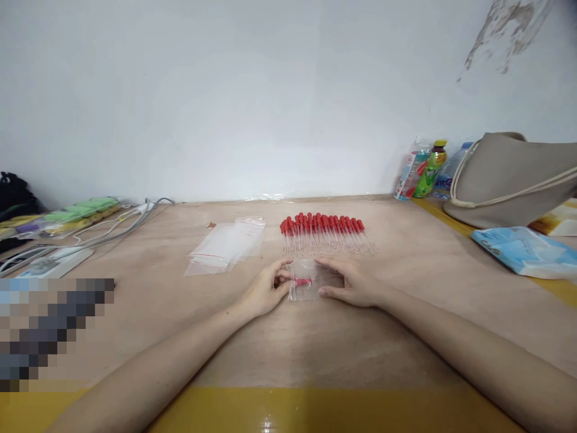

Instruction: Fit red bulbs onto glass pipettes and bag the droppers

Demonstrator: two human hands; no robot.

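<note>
A small clear zip bag lies flat on the table between my hands. One red rubber bulb, like those on the droppers, shows in the bag; whether a tube is attached I cannot make out. My left hand is closed on the bag's left edge, thumb beside the bulb and fingers curled. At the right side my right hand touches the bag, its thumb and fingers stretched and apart. Just beyond lie several droppers in a row, red bulbs away from me, clear thin tubes towards me.
Spare zip bags are stacked at the left. Further left are cables, a power strip and green-and-yellow packs. Bottles, a grey bag and a blue packet stand at the right.
</note>
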